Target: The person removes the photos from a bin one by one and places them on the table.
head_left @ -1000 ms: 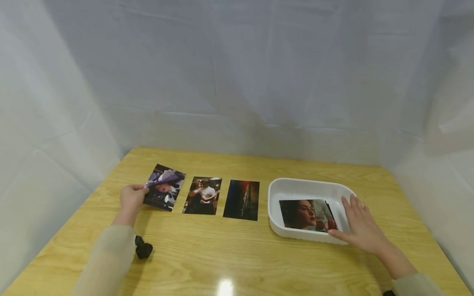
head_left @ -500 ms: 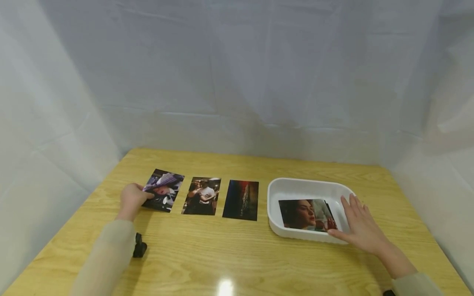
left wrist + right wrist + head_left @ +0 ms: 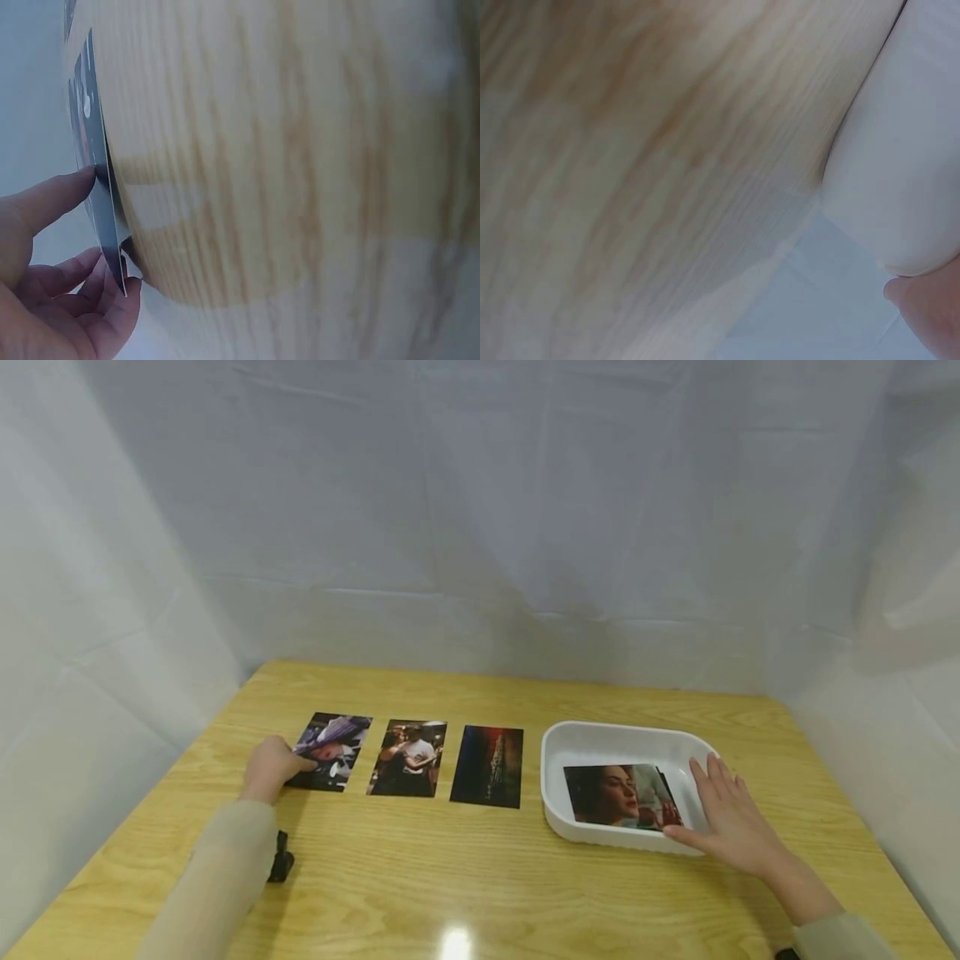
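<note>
My left hand (image 3: 268,768) pinches the near left edge of a photo of a person in a purple hat (image 3: 332,750), thumb on top and fingers beneath; the photo lies almost flat on the wooden table (image 3: 465,877). In the left wrist view the photo's edge (image 3: 101,195) runs between my thumb and fingers (image 3: 112,315). Two more photos lie in the row: a couple (image 3: 408,757) and a dark red-and-blue scene (image 3: 488,766). My right hand (image 3: 731,822) rests with straight fingers on the right rim of a white tray (image 3: 592,740), which holds a portrait photo (image 3: 611,795).
A small black object (image 3: 282,865) sits under my left forearm. White fabric walls close in the table at the back and both sides. In the right wrist view only the tray's outer wall (image 3: 900,165) and wood grain show.
My left hand has lowered the purple-hat photo from a raised tilt down to the table, into line with the other two. The right hand has stayed on the tray.
</note>
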Tool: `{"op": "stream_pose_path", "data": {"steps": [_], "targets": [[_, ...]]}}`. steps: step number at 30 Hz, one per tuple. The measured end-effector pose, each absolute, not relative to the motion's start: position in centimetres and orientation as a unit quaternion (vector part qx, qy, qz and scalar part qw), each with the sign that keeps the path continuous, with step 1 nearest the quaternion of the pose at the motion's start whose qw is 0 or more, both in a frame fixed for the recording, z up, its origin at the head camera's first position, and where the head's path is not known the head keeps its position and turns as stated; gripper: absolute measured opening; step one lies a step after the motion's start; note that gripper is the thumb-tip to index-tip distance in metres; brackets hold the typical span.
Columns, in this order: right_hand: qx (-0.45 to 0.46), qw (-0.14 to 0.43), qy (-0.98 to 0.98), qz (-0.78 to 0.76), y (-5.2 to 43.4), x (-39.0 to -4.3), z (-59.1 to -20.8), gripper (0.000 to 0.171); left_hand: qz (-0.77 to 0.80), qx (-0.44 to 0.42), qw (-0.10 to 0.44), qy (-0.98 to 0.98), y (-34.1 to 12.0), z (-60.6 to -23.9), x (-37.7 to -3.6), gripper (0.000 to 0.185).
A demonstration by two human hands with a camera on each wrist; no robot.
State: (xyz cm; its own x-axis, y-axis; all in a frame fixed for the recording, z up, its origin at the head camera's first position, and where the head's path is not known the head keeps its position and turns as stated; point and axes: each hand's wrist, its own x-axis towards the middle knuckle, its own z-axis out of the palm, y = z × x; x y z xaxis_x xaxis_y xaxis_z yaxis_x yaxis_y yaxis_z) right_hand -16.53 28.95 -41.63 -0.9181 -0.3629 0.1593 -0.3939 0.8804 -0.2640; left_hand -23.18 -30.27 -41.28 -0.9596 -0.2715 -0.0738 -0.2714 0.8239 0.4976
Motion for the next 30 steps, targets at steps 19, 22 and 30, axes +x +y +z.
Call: {"op": "stream_pose_path", "data": {"steps": [19, 22, 30], "targets": [[0.194, 0.055, -0.969, 0.145, 28.7, -16.5, -41.4, 0.098, -0.283, 0.113, -0.011, -0.952, -30.3, -41.4, -23.8, 0.039], [0.191, 0.051, -0.969, 0.145, 28.8, -16.5, -41.3, 0.099, -0.320, 0.096, -0.002, -0.943, -29.3, -40.9, -24.1, 0.051], [0.192, 0.050, -0.969, 0.145, 28.8, -16.5, -41.3, 0.099, -0.422, -0.017, 0.022, -0.906, -25.3, -39.9, -24.7, 0.063]]}}
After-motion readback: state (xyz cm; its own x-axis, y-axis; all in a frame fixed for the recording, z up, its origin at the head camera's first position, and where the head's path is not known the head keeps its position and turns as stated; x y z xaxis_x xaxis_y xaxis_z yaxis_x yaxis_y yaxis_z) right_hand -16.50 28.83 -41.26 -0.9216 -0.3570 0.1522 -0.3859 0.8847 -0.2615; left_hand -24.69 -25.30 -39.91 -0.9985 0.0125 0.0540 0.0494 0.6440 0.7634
